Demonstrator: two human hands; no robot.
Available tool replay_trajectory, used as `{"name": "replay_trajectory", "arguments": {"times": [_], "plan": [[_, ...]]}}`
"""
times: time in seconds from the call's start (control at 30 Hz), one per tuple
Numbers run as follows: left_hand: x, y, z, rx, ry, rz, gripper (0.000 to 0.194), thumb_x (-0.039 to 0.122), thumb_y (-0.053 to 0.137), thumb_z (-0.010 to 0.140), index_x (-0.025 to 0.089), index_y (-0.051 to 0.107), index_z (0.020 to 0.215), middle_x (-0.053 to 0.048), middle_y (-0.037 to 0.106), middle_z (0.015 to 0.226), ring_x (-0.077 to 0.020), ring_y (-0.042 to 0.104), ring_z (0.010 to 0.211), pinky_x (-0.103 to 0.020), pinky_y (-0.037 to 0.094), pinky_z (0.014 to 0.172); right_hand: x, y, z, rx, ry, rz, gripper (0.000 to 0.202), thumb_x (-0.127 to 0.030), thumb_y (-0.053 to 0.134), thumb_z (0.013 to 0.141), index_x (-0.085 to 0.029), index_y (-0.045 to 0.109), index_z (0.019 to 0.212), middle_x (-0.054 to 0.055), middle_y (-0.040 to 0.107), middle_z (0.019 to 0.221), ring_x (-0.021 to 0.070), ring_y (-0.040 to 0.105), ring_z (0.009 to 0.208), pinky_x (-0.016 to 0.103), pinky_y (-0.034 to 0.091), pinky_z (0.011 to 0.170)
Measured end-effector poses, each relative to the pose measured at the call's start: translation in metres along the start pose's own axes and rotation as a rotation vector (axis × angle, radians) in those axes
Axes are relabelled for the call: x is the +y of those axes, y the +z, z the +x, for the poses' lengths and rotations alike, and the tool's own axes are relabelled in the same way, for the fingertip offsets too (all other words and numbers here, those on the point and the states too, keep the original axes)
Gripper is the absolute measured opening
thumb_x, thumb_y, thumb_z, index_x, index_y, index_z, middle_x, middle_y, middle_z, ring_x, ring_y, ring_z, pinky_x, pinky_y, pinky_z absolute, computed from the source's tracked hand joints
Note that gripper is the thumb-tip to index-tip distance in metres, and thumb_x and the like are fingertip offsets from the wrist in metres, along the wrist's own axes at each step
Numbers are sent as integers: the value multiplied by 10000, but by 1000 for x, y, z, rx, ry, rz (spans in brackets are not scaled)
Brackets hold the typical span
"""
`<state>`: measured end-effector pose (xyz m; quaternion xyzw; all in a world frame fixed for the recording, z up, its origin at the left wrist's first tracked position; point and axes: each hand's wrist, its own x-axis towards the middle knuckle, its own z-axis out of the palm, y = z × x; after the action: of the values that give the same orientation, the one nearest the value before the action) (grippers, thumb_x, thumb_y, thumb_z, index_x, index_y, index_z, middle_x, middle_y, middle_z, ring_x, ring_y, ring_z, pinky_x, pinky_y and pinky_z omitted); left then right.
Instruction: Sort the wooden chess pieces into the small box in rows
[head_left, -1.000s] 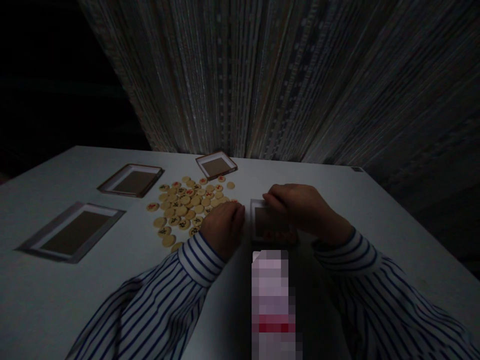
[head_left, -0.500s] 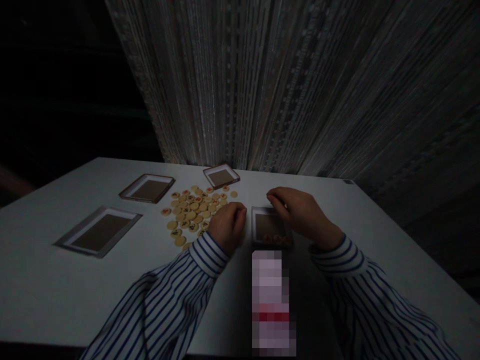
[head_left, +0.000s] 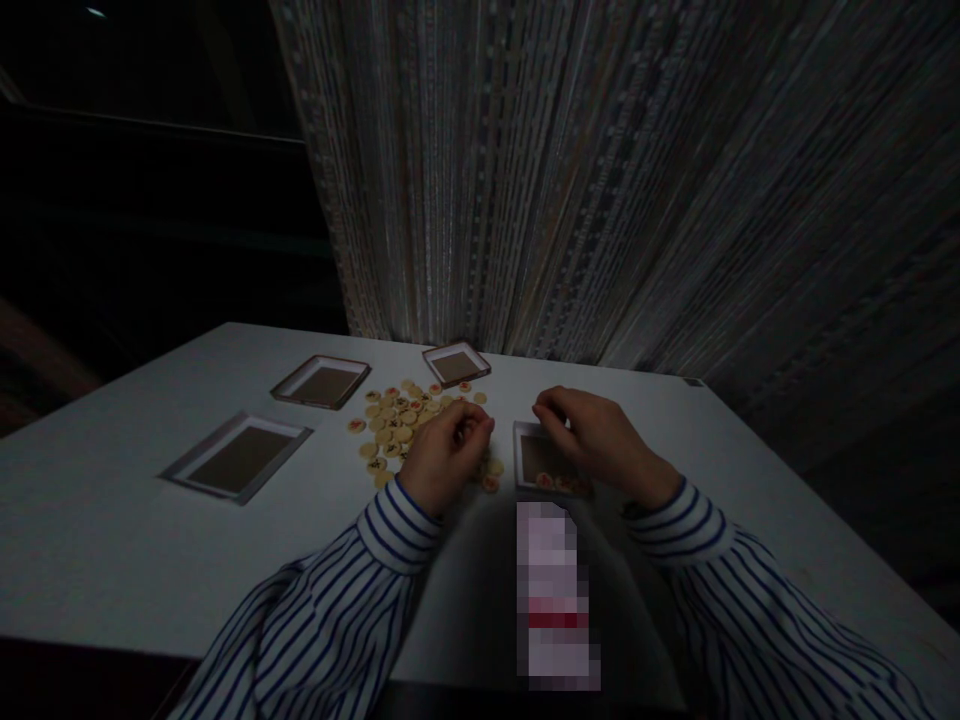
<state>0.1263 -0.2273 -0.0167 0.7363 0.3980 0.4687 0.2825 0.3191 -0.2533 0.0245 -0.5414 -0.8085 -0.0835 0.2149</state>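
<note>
A loose heap of round Chinese chess pieces [head_left: 394, 425] lies on the white table, some showing red or dark characters. My left hand [head_left: 448, 452] is over the right side of the heap, its fingers curled closed; whatever they hold is hidden. A few pieces [head_left: 495, 467] show just to its right. My right hand [head_left: 606, 442] hangs above the right part of a shallow open box [head_left: 517, 455], thumb and fingers pinched together. I cannot make out anything between them. Several pieces with red marks [head_left: 545, 482] lie along the near side of that box.
Three more shallow boxes stand around the heap: a grey-rimmed one [head_left: 238, 455] at left, a brown-rimmed one [head_left: 322, 382] behind it, and another [head_left: 456, 364] at the back. A string curtain [head_left: 480, 180] hangs beyond the table [head_left: 97, 520]. A pixelated patch covers the near middle.
The view has shifted, so the table things appear farther right. My left hand has moved left over the heap, uncovering pieces on its right. My right hand has come slightly left over the box.
</note>
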Motion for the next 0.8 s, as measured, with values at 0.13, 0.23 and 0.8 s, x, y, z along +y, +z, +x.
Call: {"name": "replay_trajectory", "arguments": {"times": [0.13,0.23,0.8], "plan": [[-7,-29,-1,60,-34,49,188,334,510,802,167,596,799,3,606,679,-125,547,628,-227,430,591,-10,6,9,-80,3,0,229,-274,366,905,-167,568,917,46,636,805,150,571,730,253,378,660],[-16,-53,-1,78,-31,83,208,332,504,802,158,618,801,-15,634,716,-137,570,668,-240,450,627,-20,12,18,-142,-20,5,261,-269,344,910,-165,582,937,58,649,868,158,581,790,258,382,702],[-89,-121,6,289,-208,261,298,366,518,743,131,665,851,-73,688,802,-180,622,726,-294,497,679,-62,53,66,-323,-169,19,243,-249,391,874,-173,622,882,54,654,900,154,573,811,247,354,697]]}}
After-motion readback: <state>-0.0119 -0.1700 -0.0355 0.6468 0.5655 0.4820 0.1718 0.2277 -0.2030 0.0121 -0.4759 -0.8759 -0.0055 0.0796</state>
